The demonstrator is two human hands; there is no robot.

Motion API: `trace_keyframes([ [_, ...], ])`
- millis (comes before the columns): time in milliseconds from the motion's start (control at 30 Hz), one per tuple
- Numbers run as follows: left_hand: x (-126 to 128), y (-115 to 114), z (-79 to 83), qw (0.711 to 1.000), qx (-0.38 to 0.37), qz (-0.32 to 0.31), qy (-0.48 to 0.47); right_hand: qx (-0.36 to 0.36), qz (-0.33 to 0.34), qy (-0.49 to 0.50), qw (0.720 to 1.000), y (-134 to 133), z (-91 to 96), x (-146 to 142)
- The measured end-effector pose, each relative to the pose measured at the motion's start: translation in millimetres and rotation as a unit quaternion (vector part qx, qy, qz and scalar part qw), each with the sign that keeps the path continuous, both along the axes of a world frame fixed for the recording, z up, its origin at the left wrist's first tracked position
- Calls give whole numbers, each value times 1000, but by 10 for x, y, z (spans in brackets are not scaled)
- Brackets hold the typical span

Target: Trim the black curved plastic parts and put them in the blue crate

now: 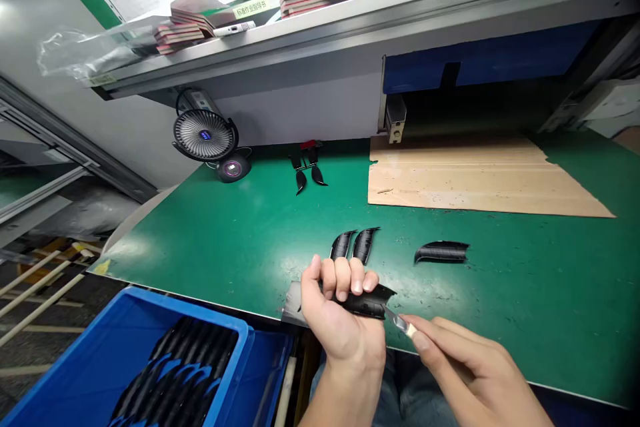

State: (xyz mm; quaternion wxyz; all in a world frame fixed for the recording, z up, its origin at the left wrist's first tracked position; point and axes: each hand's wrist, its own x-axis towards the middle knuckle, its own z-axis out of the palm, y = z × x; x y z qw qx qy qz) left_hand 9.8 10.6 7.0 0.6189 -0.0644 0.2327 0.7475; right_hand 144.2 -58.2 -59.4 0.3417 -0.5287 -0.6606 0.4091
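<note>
Left fingers (343, 275) curl around a curved black shell (367, 302); right fingers (440, 333) pinch a small knife (400, 323), blade at the shell's end

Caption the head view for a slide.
Left hand holds a curved black shell; right hand holds craft knife at its edge.

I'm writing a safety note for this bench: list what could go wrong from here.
1. The knife in the right hand points toward the left hand, so a slip might cut it.
2. The knife's tip is at the end of the held black part; a stray stroke could gouge it.
3. Both hands work near the front edge of the green bench; a dropped knife might land on the lap.
</note>
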Motion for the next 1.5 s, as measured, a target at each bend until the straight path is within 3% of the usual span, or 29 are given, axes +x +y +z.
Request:
trace_keyframes([
  [200, 7, -45, -4, 1000, -5, 6, 28, -35, 11, -5, 999, 39, 89, 24],
  [567, 27, -74, -29, 997, -1, 18, 75, 95, -44, -129, 986, 55, 121, -21],
  [1000, 52, -113, -48, 995, -17, 22, 93, 146, -55, -183, 971, 14, 80, 7],
  [1100, 48, -77, -36, 997, -26, 17, 72, 192, -84, -216, 954, 5, 51, -5],
  [1200, 26, -13, -30, 998, -56, 8, 13, 317, -132, -250, 905, -19, 12, -25],
  [1267, 3, 22, -36, 997, -75, -4, -35, 383, -171, -230, 878, -46, -13, -35],
  [1300, -11, 33, -42, 995, -80, -9, -55, 386, -198, -199, 879, -60, -25, -39],
  [1400, -40, 41, -51, 991, -87, -19, -95, 264, -299, -41, 916, -71, -44, -60],
  [1500, -20, 41, -45, 991, -81, -32, -104, 119, -304, 99, 940, 2, -21, -116],
])
